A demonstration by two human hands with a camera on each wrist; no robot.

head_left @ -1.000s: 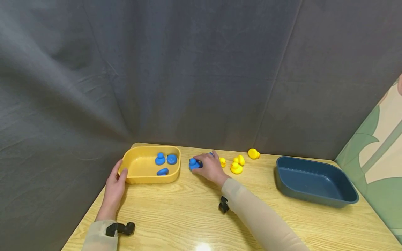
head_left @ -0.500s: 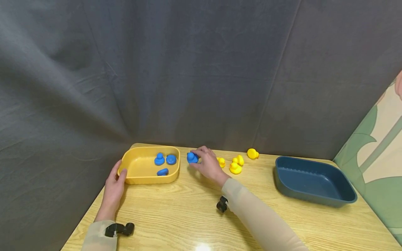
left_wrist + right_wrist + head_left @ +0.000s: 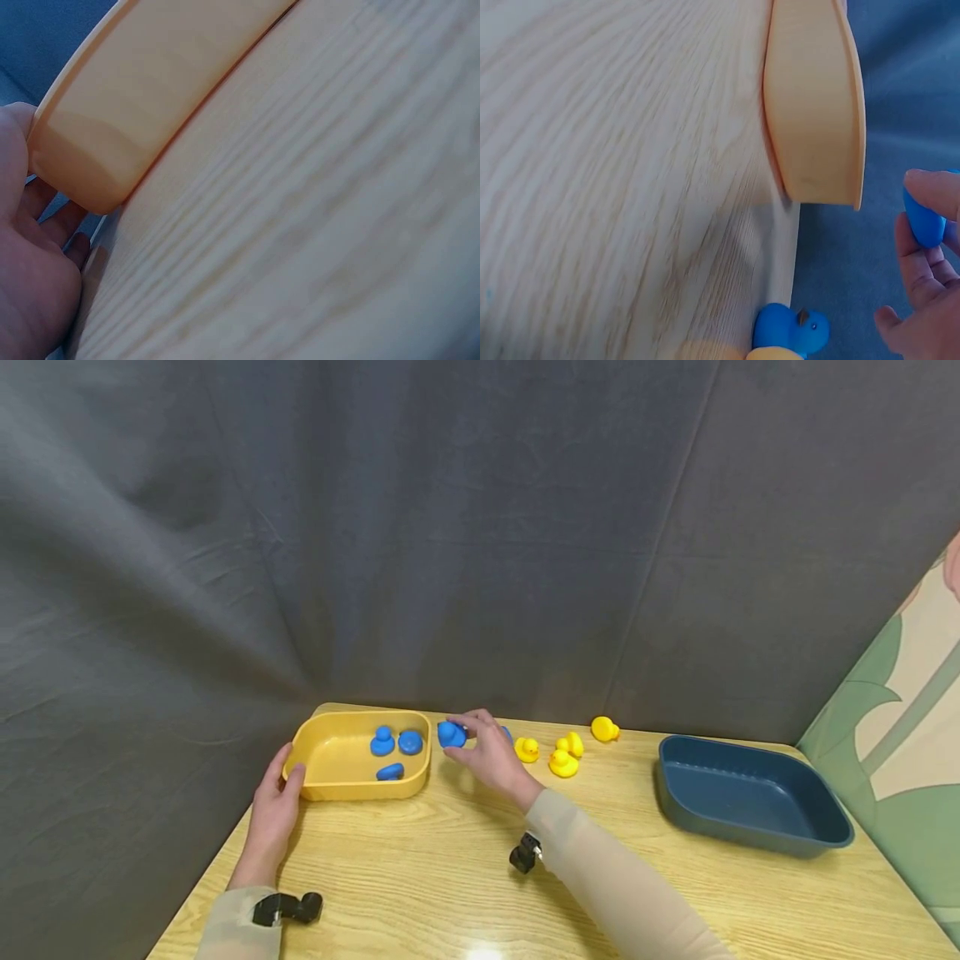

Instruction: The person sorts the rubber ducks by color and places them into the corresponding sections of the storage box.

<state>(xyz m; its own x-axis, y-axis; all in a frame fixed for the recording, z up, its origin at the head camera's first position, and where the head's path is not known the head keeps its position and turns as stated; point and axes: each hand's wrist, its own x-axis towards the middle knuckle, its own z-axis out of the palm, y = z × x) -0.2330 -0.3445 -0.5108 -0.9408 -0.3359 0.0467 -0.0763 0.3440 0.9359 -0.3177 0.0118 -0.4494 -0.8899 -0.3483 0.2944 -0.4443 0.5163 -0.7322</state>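
My right hand [image 3: 495, 758] pinches a blue rubber duck [image 3: 450, 734] between thumb and fingers, just to the right of the yellow bin [image 3: 348, 791]. The right wrist view shows this duck [image 3: 925, 221] raised off the tabletop. At the bin's left end, my left hand [image 3: 274, 806] grips the rim, the thumb on top and the fingers around the outer wall. Inside the bin lie a blue duck [image 3: 382, 742] and two more blue ones, one of them tipped over. Another blue duck [image 3: 780, 328] sits on the table, mostly hidden behind my right hand in the head view.
Several yellow rubber ducks [image 3: 563, 764] are grouped right of my right hand, one tipped duck [image 3: 602, 729] near the back edge. A dark blue bin [image 3: 757, 839] stands farther right on the wooden table [image 3: 420, 877]. A grey curtain [image 3: 480, 543] hangs behind.
My right hand has lifted the blue duck off the table and carried it left toward the yellow bin. My left hand has stayed on the bin.
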